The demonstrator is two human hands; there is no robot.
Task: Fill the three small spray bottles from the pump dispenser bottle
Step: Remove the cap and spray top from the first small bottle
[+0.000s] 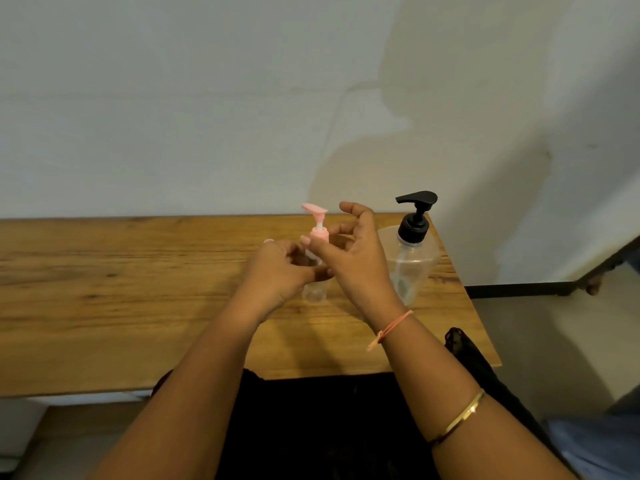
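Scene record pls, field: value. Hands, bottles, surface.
left hand: grip around the clear body of the small spray bottle, held upright
right hand: pinches the pink pump top at its collar
pump dispenser bottle: clear, black pump head, upright on the table, right of the hands, untouched
table: wooden
small bottles plainly in view: one
fill levels: cannot tell

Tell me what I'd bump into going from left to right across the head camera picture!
left hand → small bottle with its pink pump top → right hand → pump dispenser bottle
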